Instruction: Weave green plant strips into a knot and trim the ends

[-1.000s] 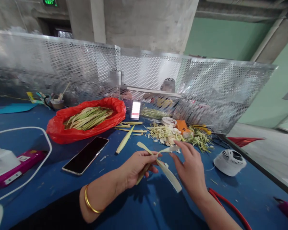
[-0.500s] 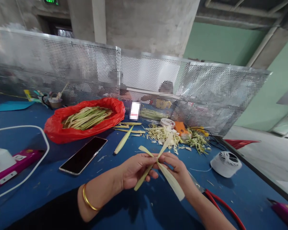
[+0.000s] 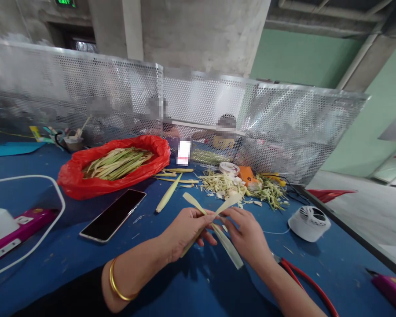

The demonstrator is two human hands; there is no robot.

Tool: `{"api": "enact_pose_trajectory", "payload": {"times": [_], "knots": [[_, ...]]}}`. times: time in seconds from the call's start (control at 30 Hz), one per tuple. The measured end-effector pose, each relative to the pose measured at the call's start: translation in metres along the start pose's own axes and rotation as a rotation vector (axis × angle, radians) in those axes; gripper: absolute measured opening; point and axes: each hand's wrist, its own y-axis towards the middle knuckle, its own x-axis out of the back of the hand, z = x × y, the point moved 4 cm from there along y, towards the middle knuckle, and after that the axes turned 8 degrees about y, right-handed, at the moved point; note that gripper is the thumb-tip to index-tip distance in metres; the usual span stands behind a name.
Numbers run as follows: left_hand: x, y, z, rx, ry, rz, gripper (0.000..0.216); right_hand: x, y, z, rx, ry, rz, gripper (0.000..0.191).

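Pale green leaf strips (image 3: 227, 246) cross each other between my two hands, with flat ends fanning out above and below the crossing. My left hand (image 3: 193, 226) pinches them at the crossing between thumb and fingers. From the other side, my right hand (image 3: 242, 226) has its thumb and fingers closed at the same crossing; its fingertips are partly hidden. Beyond my hands lies a whole pale leaf sheath (image 3: 168, 196), and a heap of cut plant scraps (image 3: 222, 185) is spread to its right.
A red plastic bag (image 3: 71, 187) of long leaves and a smartphone (image 3: 114, 215) lie left. To the right are a white thread spool (image 3: 309, 223) and red-handled pliers or cutters (image 3: 303, 277). A perforated metal divider (image 3: 198, 99) crosses the back, with people behind it.
My right hand has moved slightly, its fingers higher at the crossing. The strips have turned a little, with the upper ends spread wider. Both hands keep hold.
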Motion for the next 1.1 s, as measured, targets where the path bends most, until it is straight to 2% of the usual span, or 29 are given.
{"api": "enact_pose_trajectory", "payload": {"times": [0.1,0.17,0.27,0.37,0.47,0.53,0.63,0.73,0.83,0.93,1.1], "knots": [[0.005,0.003,0.0,-0.032,0.094,-0.107,0.034,0.013,-0.003,0.005,-0.035,-0.089,-0.108,0.029],[0.003,0.002,0.002,-0.053,0.176,-0.105,0.033,0.016,-0.004,0.014,0.027,-0.109,-0.132,0.027],[-0.011,-0.003,0.005,-0.092,0.343,0.01,0.027,0.012,-0.006,0.029,0.142,-0.153,-0.117,0.014],[-0.025,-0.01,0.012,-0.081,0.416,0.124,0.019,0.002,-0.007,0.035,0.116,-0.104,-0.055,0.014],[-0.03,-0.012,0.019,-0.034,0.384,0.194,0.013,-0.004,-0.009,0.031,-0.017,0.123,-0.024,0.029],[-0.029,-0.011,0.02,-0.023,0.374,0.21,0.013,-0.005,-0.011,0.029,-0.058,0.236,-0.038,0.027],[-0.022,-0.006,0.017,-0.013,0.295,0.145,0.022,0.001,-0.014,0.034,0.043,0.202,-0.109,0.015],[-0.015,-0.004,0.009,0.02,0.103,0.065,0.028,0.008,-0.015,0.043,0.191,0.131,-0.184,0.009],[-0.011,-0.005,0.002,0.049,-0.055,0.006,0.029,0.008,-0.015,0.051,0.299,0.08,-0.146,0.011],[-0.009,-0.006,0.0,0.061,-0.137,-0.031,0.029,0.005,-0.015,0.052,0.321,0.014,-0.125,0.014],[-0.011,-0.005,0.005,0.052,-0.129,-0.012,0.034,0.002,-0.016,0.045,0.301,-0.007,-0.121,0.019]]}}
